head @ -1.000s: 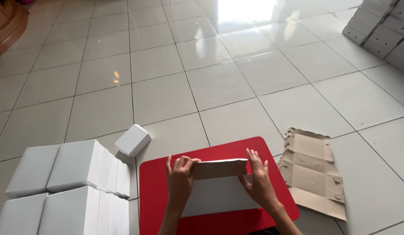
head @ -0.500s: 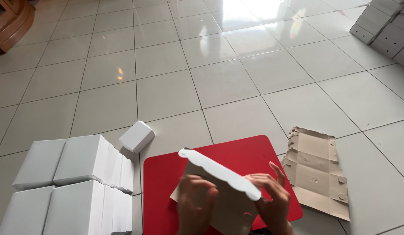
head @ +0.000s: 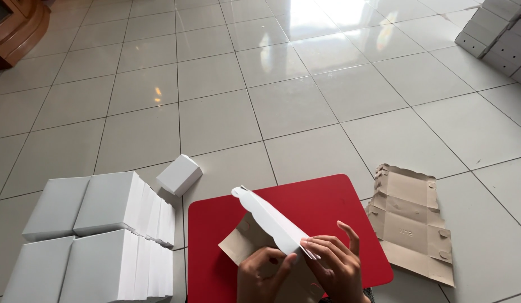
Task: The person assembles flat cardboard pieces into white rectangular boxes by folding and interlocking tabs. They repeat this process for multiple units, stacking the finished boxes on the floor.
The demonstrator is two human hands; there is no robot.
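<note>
A view from above onto a pale tiled floor (head: 305,106), where a person works with both hands at the bottom edge of the picture. A red mat (head: 328,205) with rounded corners lies on the tiles, and both hands are over its near half. The left hand (head: 261,278) and the right hand (head: 334,268) hold a partly folded cardboard box blank (head: 269,220), white on one face and brown on the other. Its long white flap with a scalloped edge stands up at a slant and runs from the hands towards the mat's far left corner; a brown panel of the same blank shows beneath it, resting on the mat. The left hand's fingers are curled closed around the near end of the blank. The right hand's thumb and fingers pinch the near end of the white flap, while its forefinger sticks up free. Just off the mat's right edge lies a flat stack of unfolded brown blanks (head: 411,221), touching the floor and partly meeting the mat's corner. To the left of the mat stand tight rows of finished white boxes (head: 97,235), and one small white box (head: 179,174) lies tilted on the tiles near the mat's far left corner. More white boxes (head: 499,33) are stacked at the far right corner of the floor, and a piece of wooden furniture (head: 16,28) shows at the far left corner.
</note>
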